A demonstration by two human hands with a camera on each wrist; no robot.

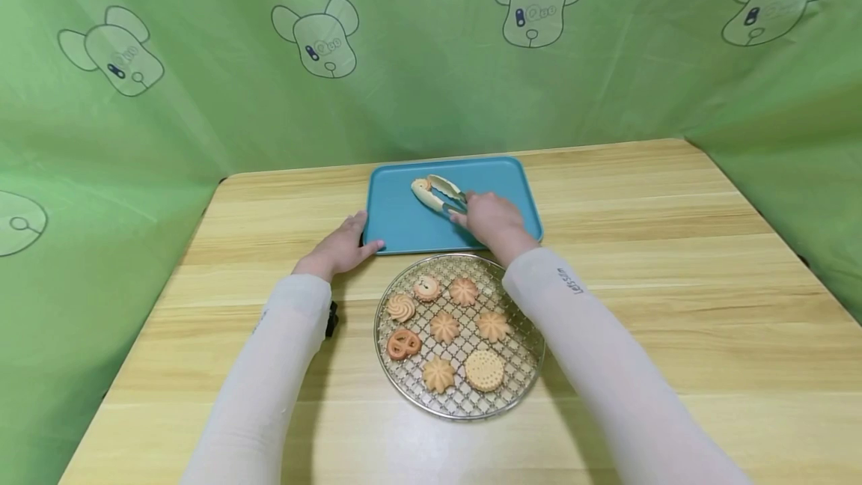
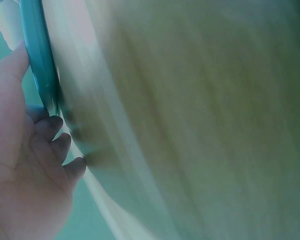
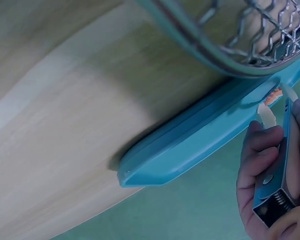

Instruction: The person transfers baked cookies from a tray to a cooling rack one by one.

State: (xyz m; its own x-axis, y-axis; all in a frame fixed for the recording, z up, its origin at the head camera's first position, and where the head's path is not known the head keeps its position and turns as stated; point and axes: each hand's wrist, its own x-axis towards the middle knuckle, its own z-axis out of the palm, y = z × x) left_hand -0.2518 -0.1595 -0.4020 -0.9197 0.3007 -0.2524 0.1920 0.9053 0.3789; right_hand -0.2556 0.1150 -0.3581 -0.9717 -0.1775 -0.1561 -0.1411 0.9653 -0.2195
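Note:
My right hand (image 1: 497, 221) grips a pair of tongs (image 1: 434, 199) with pale scalloped tips and blue-green arms, over the blue tray (image 1: 397, 229). A small round cookie (image 1: 423, 184) sits between the tong tips, its reddish edge showing in the right wrist view. Whether the cookie touches the tray, I cannot tell. At the tray's near left corner, my left hand (image 1: 342, 245) holds the rim, thumb along the front edge and fingers at the left side. In the left wrist view those fingers (image 2: 60, 145) bend near the tray's edge.
A round wire rack (image 1: 465, 414) stands in front of the tray, under my right forearm's edge. Several cookies lie on it, among them a pretzel-shaped one (image 1: 404, 344) and a round dotted one (image 1: 485, 370). A green curtain (image 1: 431, 111) hangs behind the wooden table (image 1: 646, 245).

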